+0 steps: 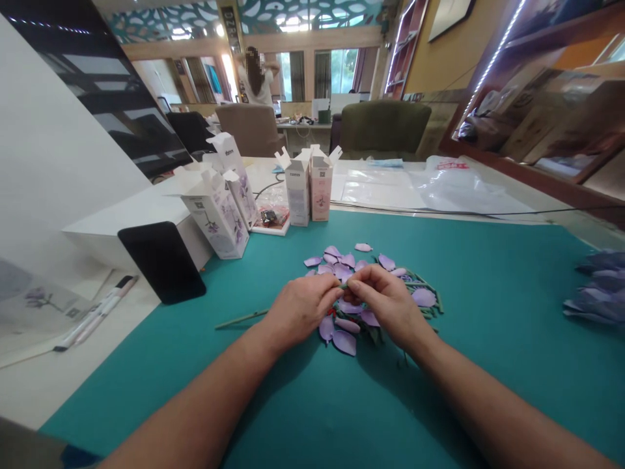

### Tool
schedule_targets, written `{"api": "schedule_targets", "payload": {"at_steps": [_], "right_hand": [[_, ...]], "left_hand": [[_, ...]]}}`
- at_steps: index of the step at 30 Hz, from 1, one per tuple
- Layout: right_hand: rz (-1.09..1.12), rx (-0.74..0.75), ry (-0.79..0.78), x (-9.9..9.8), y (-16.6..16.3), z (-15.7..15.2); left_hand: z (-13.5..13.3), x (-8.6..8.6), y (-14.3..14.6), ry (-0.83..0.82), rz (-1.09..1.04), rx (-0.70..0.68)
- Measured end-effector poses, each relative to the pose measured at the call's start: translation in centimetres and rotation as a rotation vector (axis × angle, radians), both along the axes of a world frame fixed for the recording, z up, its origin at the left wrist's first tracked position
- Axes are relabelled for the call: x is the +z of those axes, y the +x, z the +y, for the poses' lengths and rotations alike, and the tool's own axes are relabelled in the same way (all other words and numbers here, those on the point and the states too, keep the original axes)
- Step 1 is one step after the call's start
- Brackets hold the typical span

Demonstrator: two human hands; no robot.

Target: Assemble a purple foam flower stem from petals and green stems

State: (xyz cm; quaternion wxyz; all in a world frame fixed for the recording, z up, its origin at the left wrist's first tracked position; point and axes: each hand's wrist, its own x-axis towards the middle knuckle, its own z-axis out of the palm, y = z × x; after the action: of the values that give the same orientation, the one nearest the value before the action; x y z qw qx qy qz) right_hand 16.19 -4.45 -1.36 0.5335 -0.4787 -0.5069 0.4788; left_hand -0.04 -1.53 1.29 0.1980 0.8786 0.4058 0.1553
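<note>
A long white counter (58, 384) runs along the lower left, and a big green mat (488, 371) lies on it and fills most of the picture. Far away at the top, another person (254, 78) stands with both arms up, behind a tan chair (250, 129). A dark green chair (383, 129) sits to the right of that chair. Clear plastic bags (390, 189) lie past the far edge of the mat, toward the upper right. A group of white boxes (215, 215) with purple flower pictures stands left of the middle, and a black tablet (161, 260) stands just beside them. Two white pens (95, 312) lie on the counter at the lower left. A heap of purple flowers (598, 290) sits at the right edge of the mat. In the middle of the mat is a loose pile of purple petals (344, 342) and green leaves (424, 306). The left hand (300, 306) and right hand (388, 303) are close together over the pile, and their fingers (354, 277) pinch a thin green stem (342, 285). A longer green stem (241, 319) lies just left of the left hand.
</note>
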Motion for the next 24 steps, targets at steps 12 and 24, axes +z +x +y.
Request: {"api": "schedule_targets", "payload": {"at_steps": [12,24], "right_hand": [[-0.081,0.024,-0.012,0.2,0.3,0.2],[-0.21,-0.363,-0.058,2.2,7.0,1.9]], "left_hand": [[0.2,-0.5,-0.1,0.005,-0.02,-0.076],[0.5,-0.8,-0.4,-0.136,-0.029,-0.075]]}}
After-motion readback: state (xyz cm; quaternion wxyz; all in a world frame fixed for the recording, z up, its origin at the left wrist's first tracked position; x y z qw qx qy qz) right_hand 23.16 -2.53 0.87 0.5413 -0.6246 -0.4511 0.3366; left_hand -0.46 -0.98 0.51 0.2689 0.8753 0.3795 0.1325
